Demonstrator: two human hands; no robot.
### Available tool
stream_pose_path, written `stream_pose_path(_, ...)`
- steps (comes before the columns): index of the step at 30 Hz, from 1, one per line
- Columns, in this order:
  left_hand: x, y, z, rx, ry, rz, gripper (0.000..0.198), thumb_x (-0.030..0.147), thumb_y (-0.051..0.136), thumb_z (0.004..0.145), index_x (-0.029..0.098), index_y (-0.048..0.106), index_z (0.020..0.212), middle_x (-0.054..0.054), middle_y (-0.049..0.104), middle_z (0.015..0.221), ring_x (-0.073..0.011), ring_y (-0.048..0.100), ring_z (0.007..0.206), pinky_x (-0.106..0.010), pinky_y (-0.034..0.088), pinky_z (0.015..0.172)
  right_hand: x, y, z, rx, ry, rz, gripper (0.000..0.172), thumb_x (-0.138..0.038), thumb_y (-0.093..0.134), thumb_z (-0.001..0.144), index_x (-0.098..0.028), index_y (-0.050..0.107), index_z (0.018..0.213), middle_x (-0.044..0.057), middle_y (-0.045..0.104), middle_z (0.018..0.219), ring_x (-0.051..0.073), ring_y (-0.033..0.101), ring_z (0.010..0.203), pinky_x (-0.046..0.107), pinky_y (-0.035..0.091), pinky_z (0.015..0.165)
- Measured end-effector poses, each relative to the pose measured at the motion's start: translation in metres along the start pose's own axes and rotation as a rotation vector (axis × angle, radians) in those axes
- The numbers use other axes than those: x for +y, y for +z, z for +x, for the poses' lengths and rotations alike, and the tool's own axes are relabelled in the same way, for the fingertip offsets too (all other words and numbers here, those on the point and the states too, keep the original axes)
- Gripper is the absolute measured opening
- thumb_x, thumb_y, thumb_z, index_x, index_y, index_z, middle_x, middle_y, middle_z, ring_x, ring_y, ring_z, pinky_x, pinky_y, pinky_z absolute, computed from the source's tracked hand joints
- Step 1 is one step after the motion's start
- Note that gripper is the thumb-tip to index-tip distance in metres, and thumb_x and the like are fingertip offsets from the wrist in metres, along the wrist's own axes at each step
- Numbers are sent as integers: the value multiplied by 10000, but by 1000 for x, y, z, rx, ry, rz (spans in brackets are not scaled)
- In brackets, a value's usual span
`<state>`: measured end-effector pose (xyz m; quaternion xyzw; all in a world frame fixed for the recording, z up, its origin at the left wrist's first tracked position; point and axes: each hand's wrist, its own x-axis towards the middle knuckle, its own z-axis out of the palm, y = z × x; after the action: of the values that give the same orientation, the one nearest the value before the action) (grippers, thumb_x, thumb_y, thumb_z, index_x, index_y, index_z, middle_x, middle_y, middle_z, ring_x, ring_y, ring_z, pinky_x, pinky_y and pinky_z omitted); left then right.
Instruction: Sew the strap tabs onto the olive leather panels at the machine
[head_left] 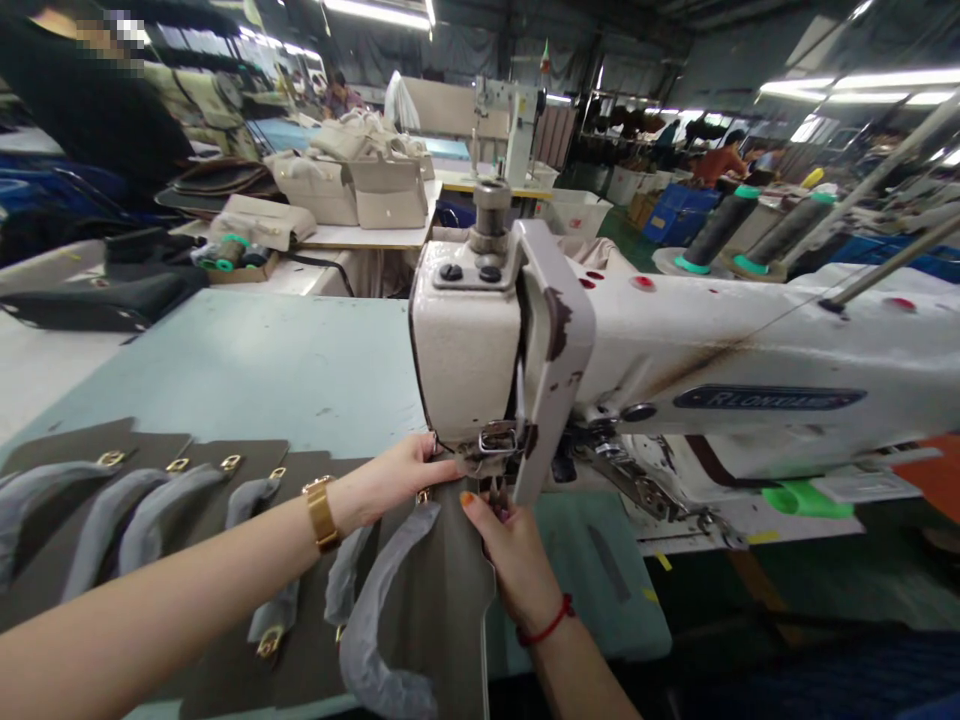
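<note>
A dark grey-brown bag panel [454, 590] lies under the head of a white sewing machine [469, 340]. A handle wrapped in clear plastic [367, 625] is fixed to it by a gold ring. My left hand [409, 475], with a gold watch on the wrist, grips the panel's far edge close to the needle area. Gripping the right edge, my right hand [521, 560] has its thumb on top and its other fingers mostly hidden. Small pointed metal parts [498, 492] show beside the right thumb; I cannot tell what they belong to.
Several similar panels with wrapped handles [154, 520] overlap on the pale green table [285, 350] at left. Beige bags [386, 195] stand on a table behind. Dark thread cones [720, 228] stand behind the machine arm. A person in black [82, 110] is at far left.
</note>
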<state>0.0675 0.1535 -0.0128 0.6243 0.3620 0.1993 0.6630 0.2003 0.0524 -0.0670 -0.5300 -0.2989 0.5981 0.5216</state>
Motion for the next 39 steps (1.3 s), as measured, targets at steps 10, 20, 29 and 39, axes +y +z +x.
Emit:
stream_pose_path(10, -45, 5, -32, 402, -23, 192, 548, 482, 504, 826, 157, 555, 1265, -91, 561, 1352, -280, 440, 1300, -434, 277, 1132, -35, -22, -6, -165, -92, -238, 366, -363, 666, 743, -172, 430, 541, -66, 353, 540, 74, 296, 525, 196, 240, 502)
stream_pose_path(20, -100, 31, -81, 125, -36, 61, 682, 608, 588, 758, 243, 509, 1329, -115, 543, 1365, -323, 498, 1253, -486, 414, 1043, -1, -6, -58, 45, 27, -93, 326, -454, 630, 788, -131, 618, 746, 9, 580, 655, 138, 513, 606, 214, 382, 554)
stream_pose_path(29, -86, 51, -71, 387, 111, 383, 438, 538, 544, 774, 294, 706, 1101, -40, 683, 1174, -311, 558, 1183, -392, 441, 1044, 3, 0, -68, 153, -28, -333, 415, -495, 547, 828, -95, 637, 762, 70, 625, 699, 170, 539, 663, 229, 420, 565)
stream_pose_path(39, -52, 66, -61, 436, -87, 139, 432, 586, 498, 805, 279, 698, 1034, -42, 676, 1176, -307, 500, 1247, -423, 307, 1137, 8, -3, -64, 130, -12, -241, 443, -541, 595, 803, -101, 639, 782, 65, 626, 696, 182, 570, 665, 236, 453, 574)
